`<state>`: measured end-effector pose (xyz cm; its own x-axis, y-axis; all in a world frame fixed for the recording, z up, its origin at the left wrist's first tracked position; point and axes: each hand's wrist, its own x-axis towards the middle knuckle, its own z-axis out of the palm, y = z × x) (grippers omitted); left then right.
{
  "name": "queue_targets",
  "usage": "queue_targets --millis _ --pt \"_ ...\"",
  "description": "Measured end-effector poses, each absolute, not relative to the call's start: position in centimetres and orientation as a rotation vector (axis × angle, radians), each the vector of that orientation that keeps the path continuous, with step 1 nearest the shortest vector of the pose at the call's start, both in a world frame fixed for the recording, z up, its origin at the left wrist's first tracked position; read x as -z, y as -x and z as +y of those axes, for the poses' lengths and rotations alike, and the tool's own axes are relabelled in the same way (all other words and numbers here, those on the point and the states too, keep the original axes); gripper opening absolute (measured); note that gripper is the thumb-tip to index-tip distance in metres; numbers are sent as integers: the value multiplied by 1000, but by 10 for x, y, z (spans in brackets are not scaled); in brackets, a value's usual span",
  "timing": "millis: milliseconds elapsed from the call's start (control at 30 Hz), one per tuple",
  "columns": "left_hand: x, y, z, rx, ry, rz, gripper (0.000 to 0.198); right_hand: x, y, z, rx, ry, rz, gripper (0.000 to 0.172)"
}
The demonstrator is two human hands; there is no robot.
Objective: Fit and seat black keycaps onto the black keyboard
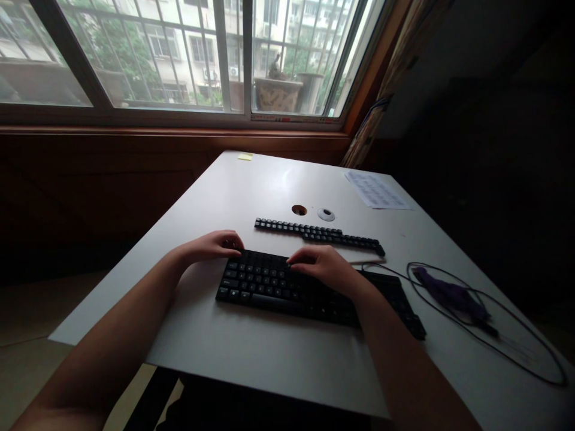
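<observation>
A black keyboard [274, 302] lies on the white table, and its far rows look bare of keycaps. At its far left corner is my left hand [215, 244], the thumb along the edge and the fingers curled around the corner. My right hand [326, 268] reaches over the middle of the keyboard, thumb and fingertips pinched together on a small dark keycap [290, 264] near the far edge. Beyond the keyboard, loose black keycaps [299, 229] lie lined up in rows. My right hand and forearm hide part of the keyboard's right side.
A black cable [449, 311] loops on the right around a purple cloth-like thing [451, 293]. Farther back are a round hole [299, 210] in the table [188, 335], a grey ring [326, 214], printed paper [377, 190] and a yellow note [245, 157]. A barred window stands behind.
</observation>
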<state>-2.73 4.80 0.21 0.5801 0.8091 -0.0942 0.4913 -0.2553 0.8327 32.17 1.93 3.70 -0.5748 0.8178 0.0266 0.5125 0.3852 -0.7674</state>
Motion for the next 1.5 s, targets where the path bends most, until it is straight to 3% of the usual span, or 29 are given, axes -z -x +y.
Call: queue_targets --millis 233,767,1267,1500 --pt "-3 26 48 -442 -1898 1046 35 -38 -323 18 -1124 1138 -2333 13" --pt "-5 26 47 -444 -1905 1065 33 -35 -315 13 -847 1038 -2529 7" --pt "-6 26 46 -438 -1915 1076 36 -44 -299 -7 -329 1104 -2740 18" --pt "-3 26 47 -442 -1920 1076 36 -40 -298 -8 -255 1116 -2755 24"
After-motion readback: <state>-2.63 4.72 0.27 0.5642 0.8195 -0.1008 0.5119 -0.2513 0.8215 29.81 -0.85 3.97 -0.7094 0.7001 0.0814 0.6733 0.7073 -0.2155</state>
